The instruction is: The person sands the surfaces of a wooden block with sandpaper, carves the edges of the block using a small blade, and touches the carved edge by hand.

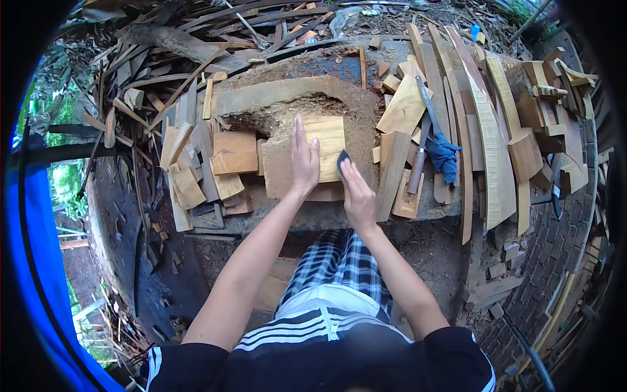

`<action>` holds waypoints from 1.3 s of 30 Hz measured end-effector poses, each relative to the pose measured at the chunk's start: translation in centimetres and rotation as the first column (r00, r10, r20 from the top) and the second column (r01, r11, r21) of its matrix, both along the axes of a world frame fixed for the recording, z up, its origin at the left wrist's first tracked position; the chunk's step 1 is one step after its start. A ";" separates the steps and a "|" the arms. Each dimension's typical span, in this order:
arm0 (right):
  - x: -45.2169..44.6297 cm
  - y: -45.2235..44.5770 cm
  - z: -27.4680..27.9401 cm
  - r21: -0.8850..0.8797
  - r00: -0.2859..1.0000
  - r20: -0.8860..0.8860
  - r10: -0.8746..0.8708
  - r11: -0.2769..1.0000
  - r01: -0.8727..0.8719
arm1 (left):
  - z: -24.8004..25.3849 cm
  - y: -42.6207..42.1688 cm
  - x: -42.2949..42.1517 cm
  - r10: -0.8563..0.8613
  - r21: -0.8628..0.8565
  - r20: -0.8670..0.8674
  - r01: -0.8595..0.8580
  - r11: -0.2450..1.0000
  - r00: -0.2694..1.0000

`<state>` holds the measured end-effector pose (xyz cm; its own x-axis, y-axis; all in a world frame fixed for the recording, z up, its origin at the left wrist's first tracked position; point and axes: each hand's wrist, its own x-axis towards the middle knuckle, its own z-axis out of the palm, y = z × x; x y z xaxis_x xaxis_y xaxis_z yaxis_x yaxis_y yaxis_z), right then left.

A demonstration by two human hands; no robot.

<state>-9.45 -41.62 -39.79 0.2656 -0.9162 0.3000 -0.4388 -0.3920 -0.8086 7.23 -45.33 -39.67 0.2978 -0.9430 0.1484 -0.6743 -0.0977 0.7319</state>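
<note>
Lying at twelve o'clock from the wearer, the pale wooden block (332, 134) is meeting the left hand (304, 166) at eight, fingers straight, thumb apart; at five, the right hand's (358, 199) joined fingers are holding a dark pad (341, 162) at its edge.

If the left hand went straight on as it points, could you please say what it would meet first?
The left hand would probably meet the thick wooden slab's ragged edge, though depth there is unclear.
</note>
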 end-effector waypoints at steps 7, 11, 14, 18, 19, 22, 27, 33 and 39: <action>0.7 -2.6 0.2 0.138 0.991 0.104 -0.078 0.988 0.064 | 0.5 -0.1 -0.1 0.015 0.039 0.007 -0.015 0.999 1.000; -0.7 1.5 0.2 0.216 0.993 0.086 -0.080 0.975 0.059 | 0.4 0.0 -0.1 0.013 0.024 0.021 -0.014 1.000 1.000; 1.5 -3.8 0.6 0.215 0.992 0.083 -0.099 0.973 0.080 | 0.0 -0.1 0.0 0.019 0.035 0.065 -0.021 0.999 0.998; 3.0 -7.8 0.7 0.257 0.996 0.022 -0.084 0.964 0.076 | 0.5 0.2 -0.2 0.021 0.054 0.079 -0.025 0.998 0.997; 2.3 -6.4 0.5 0.255 0.996 0.015 -0.086 0.964 0.079 | 0.4 0.3 -0.3 0.028 0.065 0.069 -0.032 0.997 0.997; 0.2 0.6 1.0 0.133 0.996 0.047 -0.071 0.989 0.065 | 0.5 -0.2 -0.1 0.030 0.036 0.056 -0.032 0.999 0.998; 1.0 -0.2 1.1 0.195 0.995 0.011 -0.100 0.976 0.096 | 0.4 -0.3 -0.2 0.032 0.013 0.058 -0.033 0.999 0.998; 3.2 -6.7 0.0 0.041 0.997 0.010 -0.082 0.996 0.081 | 0.3 0.0 -0.3 0.039 0.022 0.029 -0.040 0.999 0.999; 0.6 0.4 0.1 -0.023 0.997 -0.061 -0.038 0.999 0.037 | 0.1 -0.1 -0.3 0.036 -0.011 0.026 -0.036 0.999 0.999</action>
<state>-8.87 -41.22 -39.65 0.2497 -0.9192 0.3044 -0.5025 -0.3917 -0.7707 6.93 -45.40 -39.60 0.3273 -0.9301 0.1669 -0.6898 -0.1145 0.7149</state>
